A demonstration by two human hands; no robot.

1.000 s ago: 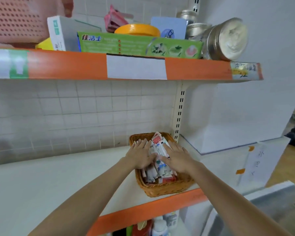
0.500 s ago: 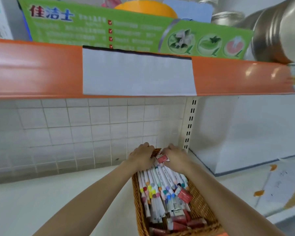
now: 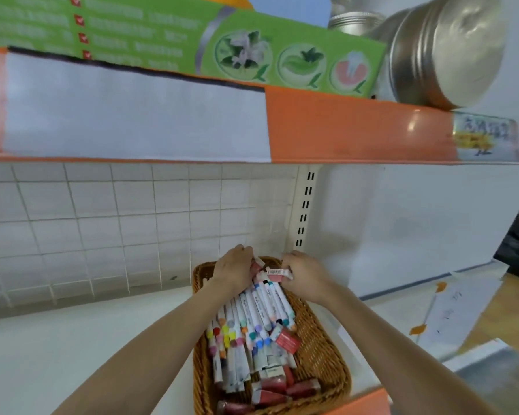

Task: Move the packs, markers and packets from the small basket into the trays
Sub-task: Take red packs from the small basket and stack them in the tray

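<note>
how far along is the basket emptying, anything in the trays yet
Barely started. Nothing looks moved: the wicker basket is full of markers and red packets, and no tray is in view. In hand: the left hand and right hand are gathering items at the basket's far end. Left: moving everything to the trays.

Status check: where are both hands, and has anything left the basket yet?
Left hand and right hand grip markers at basket's far end. Nothing lifted out. No trays visible.
</note>
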